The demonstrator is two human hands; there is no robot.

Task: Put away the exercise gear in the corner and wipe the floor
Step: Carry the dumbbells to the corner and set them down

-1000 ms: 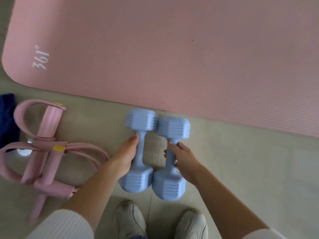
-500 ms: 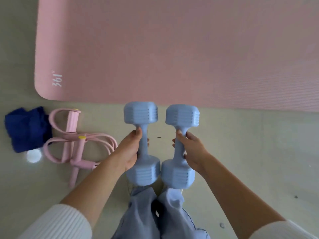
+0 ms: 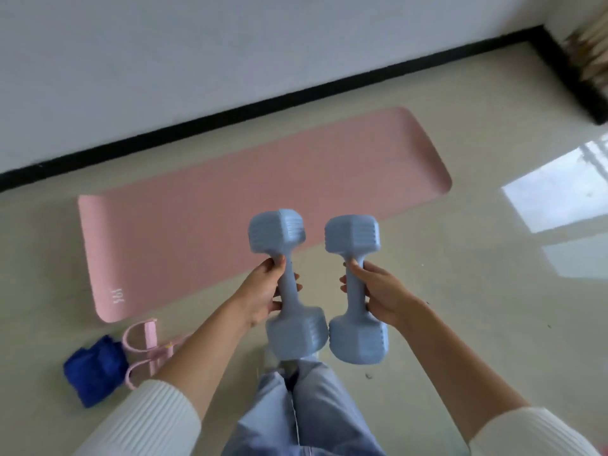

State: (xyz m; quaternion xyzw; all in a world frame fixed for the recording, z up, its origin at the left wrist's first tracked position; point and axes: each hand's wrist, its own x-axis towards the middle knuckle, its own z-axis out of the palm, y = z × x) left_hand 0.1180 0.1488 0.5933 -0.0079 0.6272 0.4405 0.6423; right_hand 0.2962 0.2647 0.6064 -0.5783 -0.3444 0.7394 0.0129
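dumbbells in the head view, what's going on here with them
A person stands holding two light blue dumbbells clear of the floor. The left hand grips the left dumbbell by its handle and the right hand grips the right dumbbell the same way. The pink mat lies unrolled near the wall. A pink resistance band and a blue cloth lie on the floor to the left, not yet put away.
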